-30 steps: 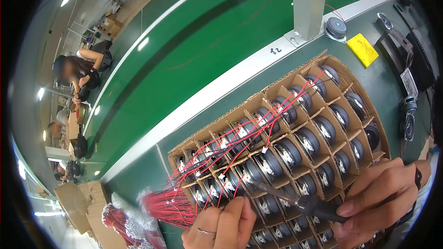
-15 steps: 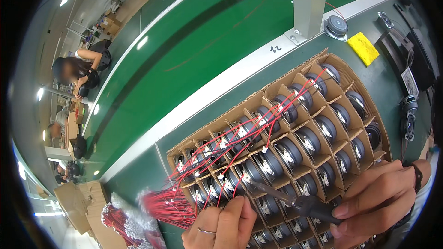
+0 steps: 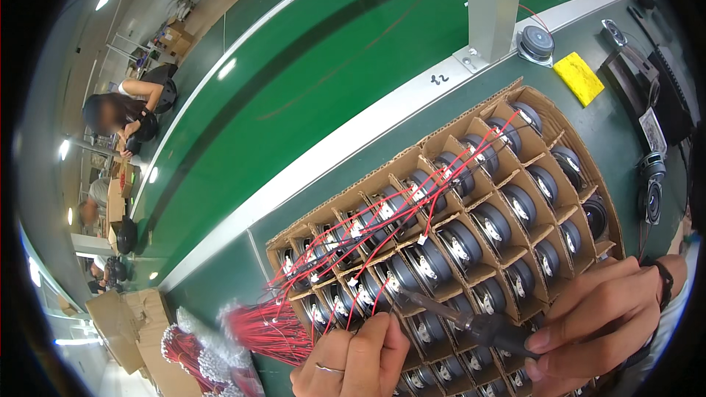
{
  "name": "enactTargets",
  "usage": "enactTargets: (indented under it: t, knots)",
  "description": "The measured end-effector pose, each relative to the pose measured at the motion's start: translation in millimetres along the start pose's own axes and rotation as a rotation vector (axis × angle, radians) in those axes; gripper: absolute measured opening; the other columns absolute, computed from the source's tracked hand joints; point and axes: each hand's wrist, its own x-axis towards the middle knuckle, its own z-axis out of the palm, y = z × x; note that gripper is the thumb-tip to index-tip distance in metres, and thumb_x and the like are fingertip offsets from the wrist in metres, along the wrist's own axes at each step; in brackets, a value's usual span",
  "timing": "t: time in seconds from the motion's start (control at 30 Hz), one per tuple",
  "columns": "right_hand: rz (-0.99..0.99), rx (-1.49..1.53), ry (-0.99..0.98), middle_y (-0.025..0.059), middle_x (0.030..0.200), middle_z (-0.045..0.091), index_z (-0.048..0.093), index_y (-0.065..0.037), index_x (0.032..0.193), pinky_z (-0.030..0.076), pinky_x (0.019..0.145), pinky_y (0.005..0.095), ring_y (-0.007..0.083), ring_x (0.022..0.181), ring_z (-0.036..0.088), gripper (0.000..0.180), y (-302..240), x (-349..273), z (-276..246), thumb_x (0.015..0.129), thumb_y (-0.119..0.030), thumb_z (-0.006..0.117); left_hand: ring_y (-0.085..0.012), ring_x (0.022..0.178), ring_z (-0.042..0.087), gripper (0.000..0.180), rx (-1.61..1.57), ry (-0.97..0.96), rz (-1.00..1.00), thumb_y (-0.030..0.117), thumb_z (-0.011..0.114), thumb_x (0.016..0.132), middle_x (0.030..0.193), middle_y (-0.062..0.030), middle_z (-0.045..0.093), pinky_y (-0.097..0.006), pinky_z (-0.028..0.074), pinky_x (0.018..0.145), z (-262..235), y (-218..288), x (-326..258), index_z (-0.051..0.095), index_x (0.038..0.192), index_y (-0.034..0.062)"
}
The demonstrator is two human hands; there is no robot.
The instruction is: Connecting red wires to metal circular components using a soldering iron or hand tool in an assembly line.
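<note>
The right hand grips a dark soldering iron, tip over the brown cardboard divider tray of round grey speakers. The left hand, fingers curled, rests on the tray's near edge, partly cut off; its grip is unclear.

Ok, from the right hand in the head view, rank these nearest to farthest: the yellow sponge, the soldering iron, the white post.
1. Soldering iron: held in the right hand, tip over the cardboard tray.
2. Yellow sponge: up on the bench, beyond the tray's far corner.
3. White post: farthest, at the green belt's edge.

Speakers in tray — wires left
</note>
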Motion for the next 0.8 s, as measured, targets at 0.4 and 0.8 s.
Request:
enactTargets:
  t: [0.4,0.8]
  knots:
    - [-0.001,0.023,-0.059,0.0111,0.080,0.060,0.068,0.002,0.075,0.054,0.049,0.0236,0.0189,0.062,0.064,0.021,3,-1,1,0.063,-0.003,0.084,-0.0162,0.051,0.055,0.016,0.014,-0.006,-0.032,0.002,0.079,0.077,0.067,-0.0038,0.056,-0.029,0.045,0.049,2,-1,-2,0.071,0.090,0.0083]
    - [-0.008,0.005,-0.085,0.0104,0.080,0.059,0.068,0.003,0.075,0.054,0.050,0.0243,0.0193,0.061,0.064,0.021,2,0,-1,0.064,-0.004,0.084,-0.0168,0.051,0.056,0.017,-0.013,-0.002,-0.024,0.002,0.079,0.077,0.068,-0.0046,0.056,-0.029,0.046,0.049,2,-2,-2,0.070,0.090,0.0072]
